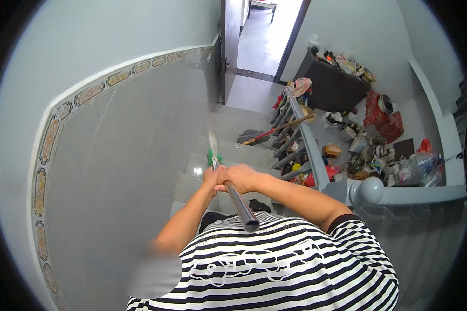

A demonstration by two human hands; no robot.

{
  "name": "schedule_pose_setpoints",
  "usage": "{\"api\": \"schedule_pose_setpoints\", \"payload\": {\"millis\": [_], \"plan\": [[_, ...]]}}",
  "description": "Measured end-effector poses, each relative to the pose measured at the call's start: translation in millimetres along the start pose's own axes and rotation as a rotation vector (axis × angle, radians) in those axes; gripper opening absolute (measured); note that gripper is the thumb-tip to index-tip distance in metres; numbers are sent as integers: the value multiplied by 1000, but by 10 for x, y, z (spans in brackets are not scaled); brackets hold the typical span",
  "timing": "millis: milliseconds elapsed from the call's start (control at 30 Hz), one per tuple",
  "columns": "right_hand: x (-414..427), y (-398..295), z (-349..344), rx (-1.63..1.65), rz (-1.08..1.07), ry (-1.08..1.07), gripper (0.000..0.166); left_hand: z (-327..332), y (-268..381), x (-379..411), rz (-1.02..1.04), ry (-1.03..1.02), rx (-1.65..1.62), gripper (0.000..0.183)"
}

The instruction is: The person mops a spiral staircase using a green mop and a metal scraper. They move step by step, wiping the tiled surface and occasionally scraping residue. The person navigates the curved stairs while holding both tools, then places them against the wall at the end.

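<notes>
Both hands are closed around a long metal-tube handle (239, 206) in front of my striped shirt. My left hand (209, 179) grips it on the far side, partly hidden behind my right hand (239, 178), which wraps the tube just nearer to me. The tube's open end points back at my chest. Beyond the hands, a narrow pale piece (213, 142) shows in line with the handle; its kind is unclear. Green bristles (210, 156) show beside it, above the glossy tiled stairs (194, 162).
A grey tiled wall (120, 175) runs along the left. On the right is a stair railing (305, 136), with a wooden-handled mop (253, 136) leaning through it. Past the railing lie a dark cabinet (330, 83) and piled household items. A door (229, 46) stands open ahead.
</notes>
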State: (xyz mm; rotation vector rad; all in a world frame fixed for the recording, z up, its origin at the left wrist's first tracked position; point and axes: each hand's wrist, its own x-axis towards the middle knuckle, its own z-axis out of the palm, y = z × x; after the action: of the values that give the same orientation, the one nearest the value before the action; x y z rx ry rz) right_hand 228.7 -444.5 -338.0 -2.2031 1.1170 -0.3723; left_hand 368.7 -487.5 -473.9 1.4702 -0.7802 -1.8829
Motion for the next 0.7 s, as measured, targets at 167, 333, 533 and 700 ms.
{"api": "schedule_pose_setpoints", "payload": {"millis": [167, 333, 533, 700], "plan": [[-5, -348, 17, 64, 238, 263, 22, -503, 983, -529, -9, -300, 331, 11], [353, -786, 319, -37, 539, 227, 14, -907, 2007, -1021, 252, -648, 415, 34], [606, -1059, 839, -2, 865, 253, 20, -1205, 2770, -1547, 242, -1026, 73, 54], [527, -1122, 1419, 35, 1014, 195, 21, -1426, 2566, -1487, 303, -1280, -58, 58]]}}
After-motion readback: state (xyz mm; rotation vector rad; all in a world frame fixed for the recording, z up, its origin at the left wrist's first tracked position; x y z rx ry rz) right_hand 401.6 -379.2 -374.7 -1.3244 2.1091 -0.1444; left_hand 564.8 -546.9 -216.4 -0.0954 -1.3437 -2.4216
